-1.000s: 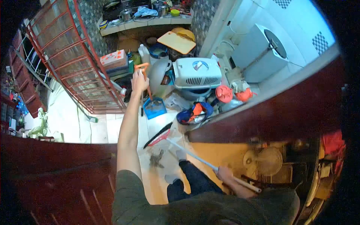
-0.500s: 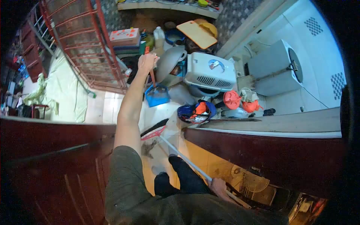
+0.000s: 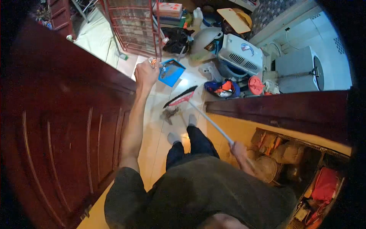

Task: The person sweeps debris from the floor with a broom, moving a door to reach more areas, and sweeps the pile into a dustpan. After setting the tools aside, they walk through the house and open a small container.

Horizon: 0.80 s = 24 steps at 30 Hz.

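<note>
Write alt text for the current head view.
A person's right hand grips a pink-headed broom beside gray debris on a tiled floor; the left hand holds the orange handle of a blue dustpan. A pet carrier sits beyond.

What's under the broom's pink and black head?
Pale floor tiles show around the broom head, with a greyish clump close beside it. The head covers whatever lies right underneath.

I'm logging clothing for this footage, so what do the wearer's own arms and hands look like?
The person wears a dark shirt; its short left sleeve ends above the elbow. The left forearm is bare, as is the visible part of the right forearm. The left hand and right hand have no gloves.
</note>
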Tool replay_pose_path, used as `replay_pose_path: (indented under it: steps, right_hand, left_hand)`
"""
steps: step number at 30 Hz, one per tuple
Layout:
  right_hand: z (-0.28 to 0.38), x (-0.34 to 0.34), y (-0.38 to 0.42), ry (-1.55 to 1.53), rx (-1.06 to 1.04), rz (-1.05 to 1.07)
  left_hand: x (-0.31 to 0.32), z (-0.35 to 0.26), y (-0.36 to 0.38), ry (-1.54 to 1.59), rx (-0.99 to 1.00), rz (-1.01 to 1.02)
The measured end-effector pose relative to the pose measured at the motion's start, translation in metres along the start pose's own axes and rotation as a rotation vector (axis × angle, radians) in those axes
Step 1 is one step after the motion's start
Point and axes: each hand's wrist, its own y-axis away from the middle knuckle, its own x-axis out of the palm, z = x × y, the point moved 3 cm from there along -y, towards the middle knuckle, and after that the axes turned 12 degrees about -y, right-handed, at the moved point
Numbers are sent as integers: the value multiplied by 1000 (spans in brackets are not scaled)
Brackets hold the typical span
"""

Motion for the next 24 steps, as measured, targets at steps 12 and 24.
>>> replay_pose_path:
  steps: [12,24]
  right_hand:
    - [188,-77,-97,494,-817,-451]
    - [306,-116,-200,828,-963,-274]
  left_hand:
    - [-59,85,221,388,-422,-191]
    - [-51,88,395,194,-939,-431]
